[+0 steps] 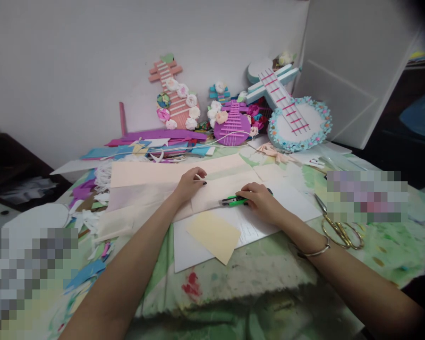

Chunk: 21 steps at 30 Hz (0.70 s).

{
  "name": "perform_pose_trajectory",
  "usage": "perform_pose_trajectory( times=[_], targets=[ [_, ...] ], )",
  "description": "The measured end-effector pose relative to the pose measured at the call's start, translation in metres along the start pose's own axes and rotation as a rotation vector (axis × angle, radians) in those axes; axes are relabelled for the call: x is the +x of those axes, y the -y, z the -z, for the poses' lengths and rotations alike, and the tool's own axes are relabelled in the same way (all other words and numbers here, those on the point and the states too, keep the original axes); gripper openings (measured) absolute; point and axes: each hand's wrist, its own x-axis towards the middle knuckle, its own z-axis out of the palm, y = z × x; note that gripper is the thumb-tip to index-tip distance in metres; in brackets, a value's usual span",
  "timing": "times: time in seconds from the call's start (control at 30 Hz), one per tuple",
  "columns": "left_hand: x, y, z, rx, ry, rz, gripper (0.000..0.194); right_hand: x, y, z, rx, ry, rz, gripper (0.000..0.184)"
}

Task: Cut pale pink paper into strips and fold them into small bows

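One green cutter (233,201) is seen, along with one pair of gold-handled scissors (340,230), one loose yellow paper piece (214,233) and one bracelet (319,251) on the right wrist. At least three stringed instrument models are stood at the far side: one pink (179,106), one purple (233,127) and one pale blue (299,123). The overlapping peach sheets (145,174) cannot be counted exactly.

Both forearms are extended from the near side toward the middle. The left hand (190,183) is held palm down over the peach sheets, its fingers loosely curled and a gap left between thumb and fingers. The right hand (258,198) is lowered over the cutter, which is gripped under its bent fingers; the exact thumb placement cannot be told.

The cutter is held low, at the near edge of the peach sheets and over the white board (248,226), to the right of the left hand. Its blade end is pointed left and slightly near, and its long axis is laid nearly left to right, the right end a little farther. The scissors are placed to the right on the green cloth (386,245), their tips directed far and left.
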Motion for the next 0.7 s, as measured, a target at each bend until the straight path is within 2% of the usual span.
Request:
perform_pose_trajectory(
  times=[0.2,0.37,0.7],
  targets=[
    [-0.0005,0.0054,-0.0011,-0.025,-0.029,-0.005,0.017,0.0005,0.0008,0.0013,-0.003,0.016,-0.005,0.04],
    [-0.0002,0.0041,-0.0034,-0.011,-0.054,-0.07,0.021,-0.0002,0.0002,-0.0001,-0.017,-0.005,0.009,0.041],
    [-0.0021,0.0025,-0.0066,0.111,0.014,-0.214,0.018,-0.0022,-0.0015,-0.0019,-0.035,-0.026,0.029,0.039]
  ],
)
